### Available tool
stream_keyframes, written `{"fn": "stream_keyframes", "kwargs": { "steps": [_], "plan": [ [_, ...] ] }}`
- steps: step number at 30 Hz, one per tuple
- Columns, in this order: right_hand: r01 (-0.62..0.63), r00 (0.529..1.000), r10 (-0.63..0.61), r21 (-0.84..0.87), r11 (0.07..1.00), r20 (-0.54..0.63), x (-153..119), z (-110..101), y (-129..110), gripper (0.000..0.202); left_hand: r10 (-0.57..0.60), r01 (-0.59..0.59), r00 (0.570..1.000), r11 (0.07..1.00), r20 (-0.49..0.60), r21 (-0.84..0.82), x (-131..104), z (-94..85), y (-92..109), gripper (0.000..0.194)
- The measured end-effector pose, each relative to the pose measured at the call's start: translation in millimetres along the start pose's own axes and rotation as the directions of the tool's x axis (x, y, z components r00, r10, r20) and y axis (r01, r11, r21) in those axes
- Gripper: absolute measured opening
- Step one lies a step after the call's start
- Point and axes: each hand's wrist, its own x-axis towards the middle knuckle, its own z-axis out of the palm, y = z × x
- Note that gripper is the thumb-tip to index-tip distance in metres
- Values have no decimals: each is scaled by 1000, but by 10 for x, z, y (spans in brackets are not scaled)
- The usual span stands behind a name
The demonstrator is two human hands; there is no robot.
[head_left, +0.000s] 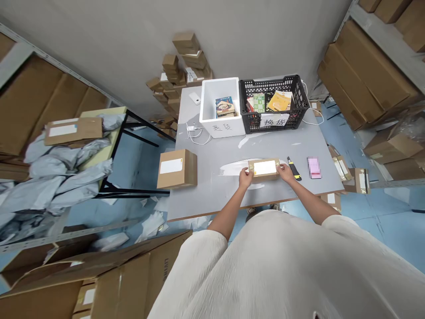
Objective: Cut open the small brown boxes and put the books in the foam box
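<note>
A small brown cardboard box [264, 178] with a white label [264, 167] on top lies on the grey table [206, 195] in front of me. My left hand [246, 178] grips its left end, thumb and fingers pinched at the corner. At the opposite end my right hand [286, 173] holds the box the same way. Just beyond the right hand lies a yellow and black box cutter [294, 169]. A pink item [314, 167], blurred out, rests farther right.
A larger labelled carton [176, 169] stands at the table's left. At the back are a white foam bin [222, 127] and a black crate [275, 124], both holding books. Grey mailer bags [49, 177] pile up on the left; stacked boxes [189, 62] lean by the wall.
</note>
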Motion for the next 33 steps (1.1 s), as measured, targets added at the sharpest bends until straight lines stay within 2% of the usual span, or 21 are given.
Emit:
{"fn": "stream_keyframes", "kwargs": {
  "steps": [3,7,12,16,19,23,26,29,33],
  "plan": [
    [7,1000,-7,-11,1000,12,-60,8,135,42,0,1,1000,999,17,-44,-72,21,-163,47],
    [-40,999,38,67,997,29,-36,11,213,43,9,-10,1000,996,-12,-85,-90,63,-253,47],
    [-1,1000,0,156,988,6,24,53,241,51,139,-141,989,989,-53,-51,-64,124,-264,55],
    [56,997,-69,266,962,38,-1,104,250,71,226,-226,974,973,-4,-53,-92,146,-248,73],
    [88,985,-132,329,940,114,-33,93,240,76,194,-192,979,981,64,-24,-144,138,-226,86],
    [39,977,-98,295,955,190,-50,-14,191,90,97,-101,991,994,90,48,-203,123,-163,100],
    [58,976,-113,278,959,185,-38,-107,123,96,88,-89,995,996,53,10,-183,128,-76,95],
    [79,978,-132,299,951,159,-26,-136,68,90,110,-111,994,994,-20,-21,-115,134,-13,83],
    [14,992,-40,216,976,116,-39,-36,115,77,113,-112,993,993,-18,32,-62,122,-100,75]
  ]
}}
